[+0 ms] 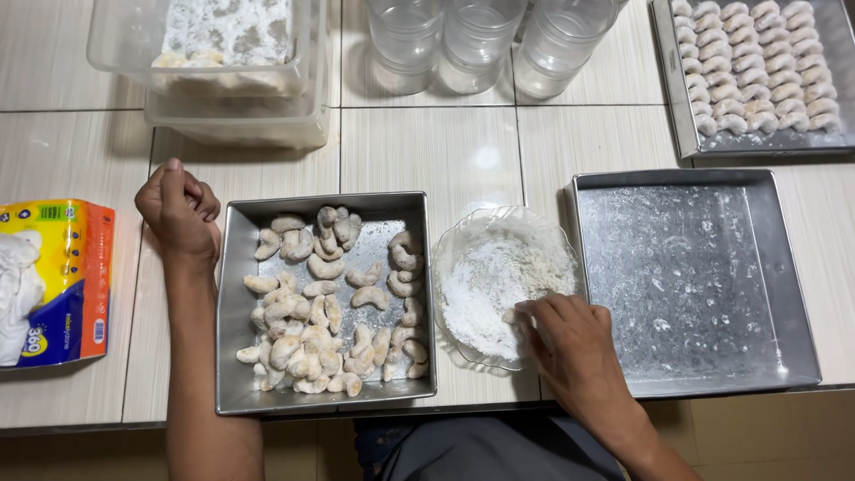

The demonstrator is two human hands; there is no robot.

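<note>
Two hands are over a tiled table, so going left to right; at the far left edge sits a yellow and orange tissue pack (55,281) with white tissue poking out; next to it the left hand (181,214) rests on the table, curled into a loose fist with nothing in it, just beside the top left corner of a square metal tray (233,392); that tray is pretty full of pale crescent cookies (325,307), piled thicker toward the near side. Behind it are stacked clear plastic tubs (236,67) with something white and powdery inside; further along the back, three clear jars (476,40) stand in a row. Right of the cookie tray is a glass bowl (454,245) of white powdered sugar (485,285); the right hand (570,343) is at its near right rim, fingertips pinched on one cookie (512,313) that sits in the sugar. Just beside the bowl is an empty metal tray (699,276) with only a dusting of powder; in the back right corner, another tray (677,107) holds neat rows of sugar-coated cookies (757,62).
</note>
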